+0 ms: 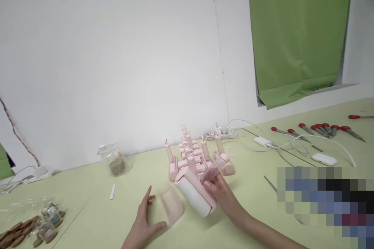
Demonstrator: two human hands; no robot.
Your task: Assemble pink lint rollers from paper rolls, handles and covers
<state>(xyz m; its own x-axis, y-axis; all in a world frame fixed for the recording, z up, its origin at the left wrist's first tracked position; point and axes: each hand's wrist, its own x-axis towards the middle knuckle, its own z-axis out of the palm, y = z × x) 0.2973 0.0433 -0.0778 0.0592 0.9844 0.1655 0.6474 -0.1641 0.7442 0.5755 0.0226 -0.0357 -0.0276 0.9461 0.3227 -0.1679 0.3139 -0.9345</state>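
Observation:
My right hand grips a pink lint roller by its handle, with the white sticky roll tilted toward the lower left and the heart-shaped loop at the upper right. To its left is a translucent pink roller cover, blurred by motion and apart from the roller. My left hand is open beside that cover, thumb and fingers spread; it does not appear to hold it. Behind the held roller, several pink lint rollers lie in a group, their handles pointing up and partly hidden by the one I hold.
On the left are a plastic bag, a small white strip and brown wooden pieces. A power strip stands against the wall. Red-ended tools, cables and a white case lie on the right. The lower right corner is pixelated.

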